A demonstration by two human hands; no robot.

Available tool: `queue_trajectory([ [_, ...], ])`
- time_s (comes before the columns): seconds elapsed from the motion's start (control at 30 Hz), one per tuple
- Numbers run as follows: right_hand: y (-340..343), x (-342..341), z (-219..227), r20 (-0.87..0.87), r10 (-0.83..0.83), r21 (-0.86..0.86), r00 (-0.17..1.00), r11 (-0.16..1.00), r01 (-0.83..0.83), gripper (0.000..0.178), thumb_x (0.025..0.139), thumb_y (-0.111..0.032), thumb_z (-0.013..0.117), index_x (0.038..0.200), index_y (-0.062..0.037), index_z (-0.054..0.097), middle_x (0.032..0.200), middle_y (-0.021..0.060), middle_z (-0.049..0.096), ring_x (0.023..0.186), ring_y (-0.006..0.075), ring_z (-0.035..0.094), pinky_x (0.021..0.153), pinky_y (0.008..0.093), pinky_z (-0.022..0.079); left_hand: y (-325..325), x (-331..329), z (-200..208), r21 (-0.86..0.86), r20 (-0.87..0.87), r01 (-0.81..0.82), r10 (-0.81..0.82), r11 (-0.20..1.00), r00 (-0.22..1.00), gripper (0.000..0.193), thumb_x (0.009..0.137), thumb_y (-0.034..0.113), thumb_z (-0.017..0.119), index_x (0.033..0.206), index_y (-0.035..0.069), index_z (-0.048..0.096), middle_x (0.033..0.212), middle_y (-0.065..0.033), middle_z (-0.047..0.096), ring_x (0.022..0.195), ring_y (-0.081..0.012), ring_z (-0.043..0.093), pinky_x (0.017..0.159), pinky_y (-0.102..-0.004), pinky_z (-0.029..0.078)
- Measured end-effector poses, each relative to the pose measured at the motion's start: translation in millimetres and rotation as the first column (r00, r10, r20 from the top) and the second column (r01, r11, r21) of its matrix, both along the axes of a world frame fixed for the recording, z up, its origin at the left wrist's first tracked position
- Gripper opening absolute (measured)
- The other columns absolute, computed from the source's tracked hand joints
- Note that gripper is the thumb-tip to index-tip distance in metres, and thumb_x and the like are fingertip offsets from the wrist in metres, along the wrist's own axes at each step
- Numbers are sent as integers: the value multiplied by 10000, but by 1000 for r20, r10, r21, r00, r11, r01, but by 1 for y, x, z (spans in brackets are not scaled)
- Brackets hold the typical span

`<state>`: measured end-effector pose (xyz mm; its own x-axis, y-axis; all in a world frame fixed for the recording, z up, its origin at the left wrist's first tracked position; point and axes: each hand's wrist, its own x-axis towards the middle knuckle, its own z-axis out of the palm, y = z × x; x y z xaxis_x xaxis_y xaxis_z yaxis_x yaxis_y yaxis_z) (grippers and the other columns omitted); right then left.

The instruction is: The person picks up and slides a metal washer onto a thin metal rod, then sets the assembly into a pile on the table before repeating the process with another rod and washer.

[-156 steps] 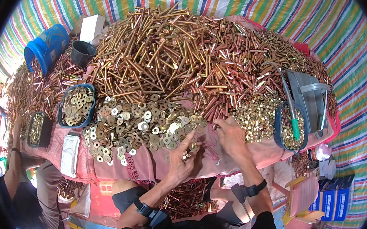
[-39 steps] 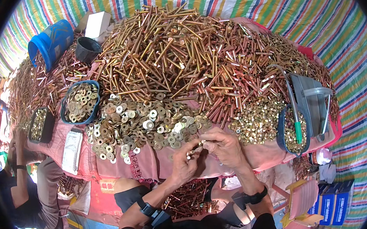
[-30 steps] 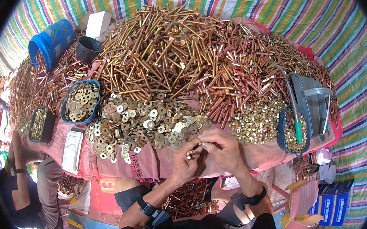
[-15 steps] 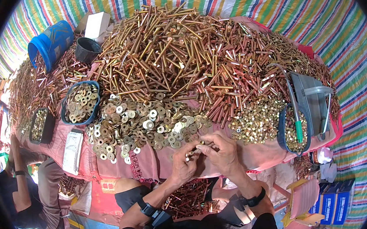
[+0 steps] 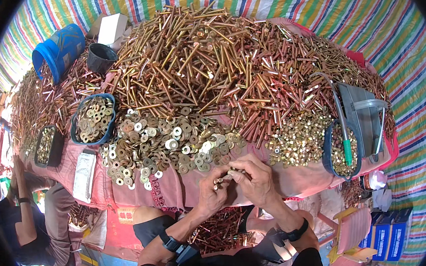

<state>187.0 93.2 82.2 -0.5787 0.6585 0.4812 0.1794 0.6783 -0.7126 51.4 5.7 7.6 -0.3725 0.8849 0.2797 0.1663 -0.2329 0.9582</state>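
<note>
Over the near edge of the pink-covered table (image 5: 175, 189), my two hands meet. My left hand (image 5: 213, 189) is closed round several brass-coloured bolts (image 5: 218, 183), whose ends show between the fingers. Thumb and fingers of my right hand (image 5: 255, 181) are pinched against the top end of this bunch; the small part between them is mostly hidden. Just beyond my hands lies a heap of flat washers (image 5: 173, 141). Small nuts (image 5: 297, 143) are heaped to the right, with coppery metal sleeves (image 5: 270, 95) and long bolts (image 5: 181, 60) piled behind.
At left stand a blue basket (image 5: 74, 137) of washers, a black tray (image 5: 53, 159) of nuts, a blue bucket (image 5: 66, 47) and a black cup (image 5: 101, 59). A nut basket (image 5: 331, 165) with a green-handled tool (image 5: 347, 146) stands right. A person (image 5: 21, 226) sits at far left.
Both hands stay in nearly the same place. The right fingers have shifted slightly leftward against the bunch, and the bolts in my left hand have turned a little.
</note>
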Motion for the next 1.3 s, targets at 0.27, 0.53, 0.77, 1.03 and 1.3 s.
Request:
queue_trajectory([
  [0.27,-5,2,5,26,12,-324,1000,946,-2,235,876,-120,854,1044,-12,731,872,80,706,747,145,677,634,304,530,-1,1,-7,30,-14,-19,20,999,1000,276,933,-60,643,1195,18,676,865,-93,704,707,-118,631,632,-281,491],
  [0.53,2,1,-4,76,35,-198,996,980,-19,272,879,-104,837,1102,-11,713,957,119,688,740,214,699,633,349,546,0,0,-10,39,-8,-30,30,999,1000,227,957,-22,676,1180,18,675,786,-53,652,674,-92,584,602,-267,469],
  [0.77,1,-7,-8,-30,48,-142,998,989,-51,357,813,-189,915,1023,6,702,924,93,697,706,160,692,629,314,554,0,0,-10,87,2,-32,32,996,999,216,973,-9,660,1187,15,678,814,-66,666,688,-95,591,608,-273,471],
  [1.03,2,1,-5,-22,65,-315,998,947,-69,319,810,-168,915,978,-22,686,910,71,680,705,126,668,620,283,527,-1,-1,-11,66,21,-14,12,998,1000,265,949,-34,647,1202,28,697,851,-90,686,737,-124,628,645,-285,482],
  [1.3,5,3,2,47,73,-191,996,980,-62,256,824,-101,895,997,-19,725,941,51,712,739,82,630,616,257,492,-4,-5,-4,44,-59,46,-43,998,997,285,950,-21,674,1224,39,723,889,-110,715,756,-139,642,661,-287,492],
])
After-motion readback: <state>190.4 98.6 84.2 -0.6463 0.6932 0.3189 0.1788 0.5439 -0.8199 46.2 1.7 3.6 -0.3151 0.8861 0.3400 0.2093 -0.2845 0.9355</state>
